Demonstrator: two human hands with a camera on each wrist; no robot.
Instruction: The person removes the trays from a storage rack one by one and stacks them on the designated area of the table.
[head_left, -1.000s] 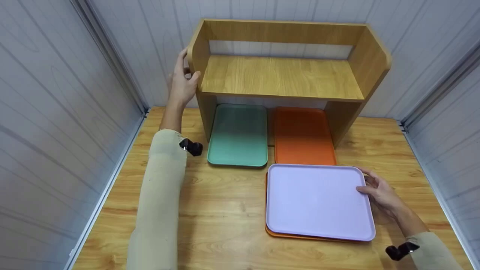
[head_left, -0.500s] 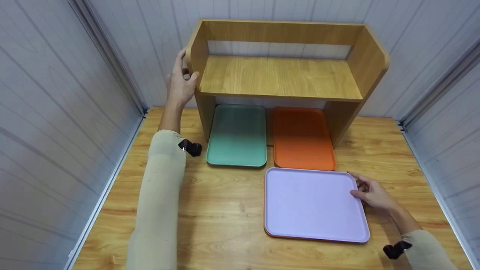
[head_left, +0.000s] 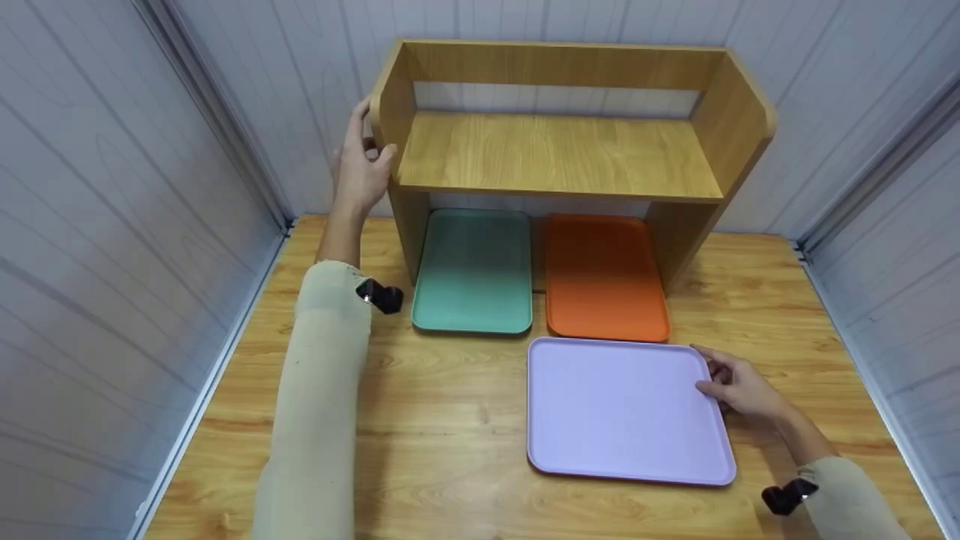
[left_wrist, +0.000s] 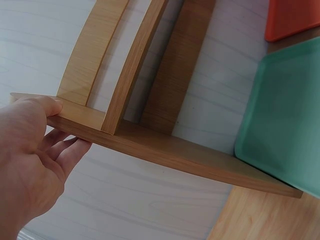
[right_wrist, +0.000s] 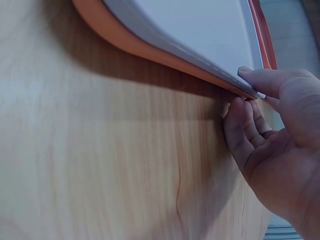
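A wooden shelf unit (head_left: pixel 562 150) stands at the back of the table. My left hand (head_left: pixel 360 169) grips its left side panel (left_wrist: pixel 150 145), thumb on the front edge and fingers behind. A lilac tray (head_left: pixel 626 409) lies on an orange tray (right_wrist: pixel 150 50) at the front right of the table. My right hand (head_left: pixel 739 390) pinches the lilac tray's right rim (right_wrist: pixel 240 82), thumb on top and fingers curled under the stack's edge.
A green tray (head_left: pixel 472 270) and another orange tray (head_left: pixel 604 277) lie side by side, partly under the shelf. The wooden table (head_left: pixel 435 420) is boxed in by white panel walls (head_left: pixel 112 187) on three sides.
The lilac tray has slid toward me and slightly left, now lined up over the orange tray beneath it. My right hand moved with it. The left hand has stayed on the shelf.
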